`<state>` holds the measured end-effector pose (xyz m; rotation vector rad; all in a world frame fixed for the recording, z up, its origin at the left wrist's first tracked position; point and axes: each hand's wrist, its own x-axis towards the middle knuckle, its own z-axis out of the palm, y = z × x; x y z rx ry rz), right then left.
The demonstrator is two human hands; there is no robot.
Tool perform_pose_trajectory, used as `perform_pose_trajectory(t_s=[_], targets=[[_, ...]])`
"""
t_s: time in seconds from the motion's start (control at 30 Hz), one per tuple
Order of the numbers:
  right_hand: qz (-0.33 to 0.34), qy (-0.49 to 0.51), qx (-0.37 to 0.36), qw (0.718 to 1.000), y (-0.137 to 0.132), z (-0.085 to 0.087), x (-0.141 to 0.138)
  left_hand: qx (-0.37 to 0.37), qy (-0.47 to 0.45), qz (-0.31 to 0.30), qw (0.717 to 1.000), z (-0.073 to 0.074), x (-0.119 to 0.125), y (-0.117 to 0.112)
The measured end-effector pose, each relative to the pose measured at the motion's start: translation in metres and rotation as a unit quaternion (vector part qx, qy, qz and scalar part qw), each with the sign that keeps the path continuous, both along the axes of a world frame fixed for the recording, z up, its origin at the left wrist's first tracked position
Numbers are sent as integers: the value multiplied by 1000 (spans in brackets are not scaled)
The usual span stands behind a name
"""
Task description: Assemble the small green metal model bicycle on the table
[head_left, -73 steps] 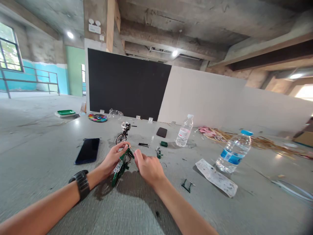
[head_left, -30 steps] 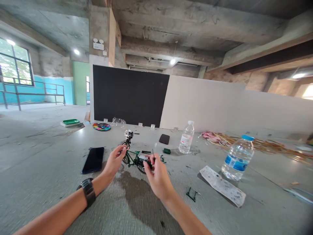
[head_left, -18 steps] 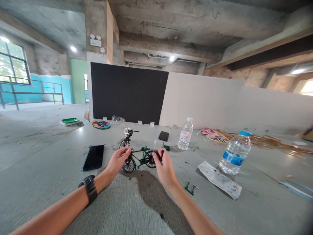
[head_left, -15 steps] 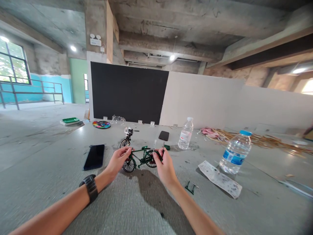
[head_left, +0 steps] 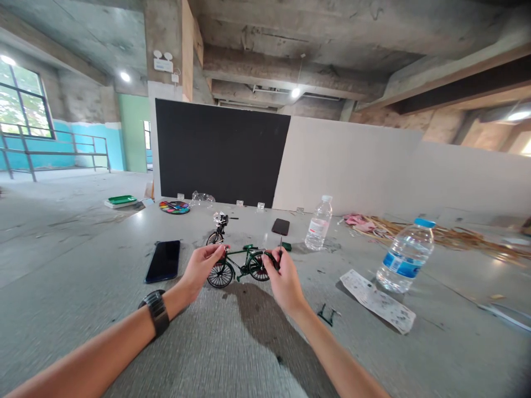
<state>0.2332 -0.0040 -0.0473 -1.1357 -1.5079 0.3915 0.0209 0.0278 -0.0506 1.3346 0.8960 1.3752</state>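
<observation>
A green model bicycle (head_left: 242, 260) with black spoked wheels stands upright on the grey tabletop. My left hand (head_left: 203, 266) is closed in a pinch around its handlebar end, above the front wheel. At the rear wheel, my right hand (head_left: 282, 279) is closed with its fingertips against the back of the bicycle. A thin dark screwdriver-like tool (head_left: 281, 243) juts up from those fingers; most of it is hidden. Just behind the front wheel stands a second small bicycle-like model (head_left: 216, 229), partly covered. Small green frame parts (head_left: 327, 315) lie right of my right forearm.
A black phone (head_left: 163, 261) lies at left, a dark flat case (head_left: 281, 226) farther back. Two water bottles (head_left: 318, 224) (head_left: 404, 257) stand at right beside a printed paper sheet (head_left: 377, 301). A paint palette (head_left: 175, 207) sits near the black panel (head_left: 219, 152).
The view has shifted slightly, so everything sits a little farther right. Both hands keep their grip on the bicycle, which stays upright; the thin tool remains in my right hand.
</observation>
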Motion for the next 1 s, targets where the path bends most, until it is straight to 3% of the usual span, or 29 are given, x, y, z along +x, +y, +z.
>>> perform_pose_trajectory(t_s=[0.57, 1.0], targets=[[7, -35, 0, 999, -6, 6, 0, -11, -37, 14, 999, 5, 0, -2], [3, -23, 7, 1000, -2, 6, 4, 27, 62, -11, 998, -4, -1, 5]])
